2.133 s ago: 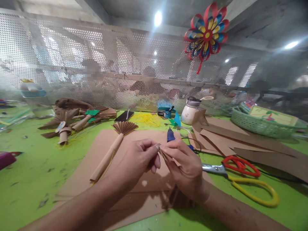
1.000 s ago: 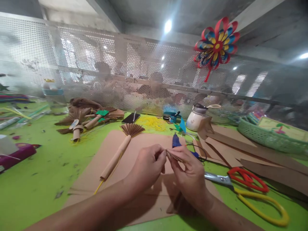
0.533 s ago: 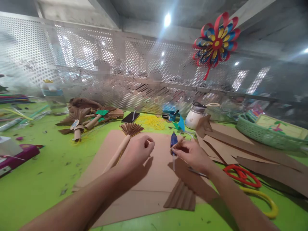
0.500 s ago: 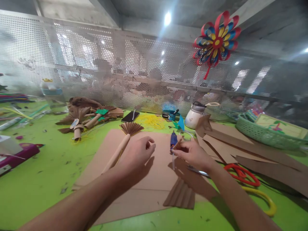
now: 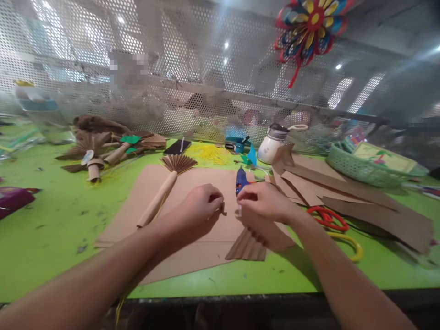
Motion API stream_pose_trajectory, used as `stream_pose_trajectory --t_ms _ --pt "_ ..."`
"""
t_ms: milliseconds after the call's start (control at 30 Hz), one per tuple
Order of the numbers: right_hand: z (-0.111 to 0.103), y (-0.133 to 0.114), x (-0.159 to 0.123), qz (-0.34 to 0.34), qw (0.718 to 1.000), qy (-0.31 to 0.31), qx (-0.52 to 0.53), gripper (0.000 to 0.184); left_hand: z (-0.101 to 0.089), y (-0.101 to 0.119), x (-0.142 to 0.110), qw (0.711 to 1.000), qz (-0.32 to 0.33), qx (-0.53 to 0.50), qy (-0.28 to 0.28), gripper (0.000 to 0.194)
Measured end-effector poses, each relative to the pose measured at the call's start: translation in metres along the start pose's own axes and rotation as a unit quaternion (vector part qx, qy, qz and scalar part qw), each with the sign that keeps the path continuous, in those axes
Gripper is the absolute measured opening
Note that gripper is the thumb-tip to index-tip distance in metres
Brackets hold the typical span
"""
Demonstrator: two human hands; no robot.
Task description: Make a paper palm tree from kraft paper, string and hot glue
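Observation:
My left hand (image 5: 202,206) hovers over brown paper sheets (image 5: 206,233), thumb and fingers pinched on a small brown paper strip (image 5: 223,209). Just to its right, my right hand (image 5: 264,201) has its fingers curled together; what they hold, if anything, is hidden. A blue glue gun (image 5: 241,180) lies right behind the right hand's fingertips. Below that hand rests a pleated brown paper piece (image 5: 246,245). Left of my left hand lies a rolled paper tube (image 5: 158,199) with a pleated fan (image 5: 178,164) at its far end.
Brown paper figures (image 5: 99,153), a phone (image 5: 177,146), yellow shreds (image 5: 209,153) and a white jug (image 5: 271,144) stand along the back. At right are brown cardboard pieces (image 5: 378,215), a green basket (image 5: 364,167), and scissors with red (image 5: 328,217) and yellow (image 5: 350,247) loops.
My right hand held a small brown piece by the glue gun; now a small strip shows in my left fingers. The hands are closer together. The view has tilted down.

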State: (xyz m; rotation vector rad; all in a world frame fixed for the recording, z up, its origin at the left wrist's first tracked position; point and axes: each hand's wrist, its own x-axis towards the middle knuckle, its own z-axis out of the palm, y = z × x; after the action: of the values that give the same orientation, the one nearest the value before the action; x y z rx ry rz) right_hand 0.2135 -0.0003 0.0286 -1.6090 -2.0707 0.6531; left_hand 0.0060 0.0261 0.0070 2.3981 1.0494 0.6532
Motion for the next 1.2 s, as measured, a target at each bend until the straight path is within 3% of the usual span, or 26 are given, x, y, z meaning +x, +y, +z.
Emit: stream_pose_trajectory --t_ms 100,300,400,500,733,833,1067,1200 --pt "-0.016 -0.01 -0.016 -0.102 0.984 -0.134 -0.064 0.019 -0.003 0.003 0.0 1.0 0.022 0.0 -0.018 0.018" --pt "-0.017 -0.012 -0.022 -0.138 0.947 -0.209 -0.201 0.02 -0.004 0.007 0.0 1.0 0.0 -0.015 0.018 0.02" --pt "-0.008 -0.006 -0.019 -0.156 0.949 -0.192 -0.197 0.02 -0.002 0.004 0.003 0.998 -0.003 -0.022 0.062 0.02" --pt "-0.004 -0.002 -0.018 -0.184 0.952 -0.174 -0.169 0.022 -0.002 0.004 0.007 0.998 -0.008 -0.027 0.06 0.022" --pt "-0.01 -0.008 -0.022 -0.191 0.969 -0.106 -0.115 0.024 -0.012 0.019 0.002 0.997 0.044 -0.038 -0.058 0.02" --pt "-0.016 -0.013 -0.021 -0.179 0.971 -0.085 -0.134 0.02 -0.016 0.021 -0.002 0.994 0.078 -0.024 -0.079 0.02" --pt "-0.021 -0.024 -0.015 -0.181 0.971 -0.032 -0.153 0.016 -0.016 0.01 0.002 0.994 0.109 -0.018 -0.002 0.018" --pt "-0.019 -0.023 -0.012 -0.16 0.985 -0.013 -0.069 0.014 -0.015 0.0 0.006 0.994 0.095 -0.045 0.012 0.02"
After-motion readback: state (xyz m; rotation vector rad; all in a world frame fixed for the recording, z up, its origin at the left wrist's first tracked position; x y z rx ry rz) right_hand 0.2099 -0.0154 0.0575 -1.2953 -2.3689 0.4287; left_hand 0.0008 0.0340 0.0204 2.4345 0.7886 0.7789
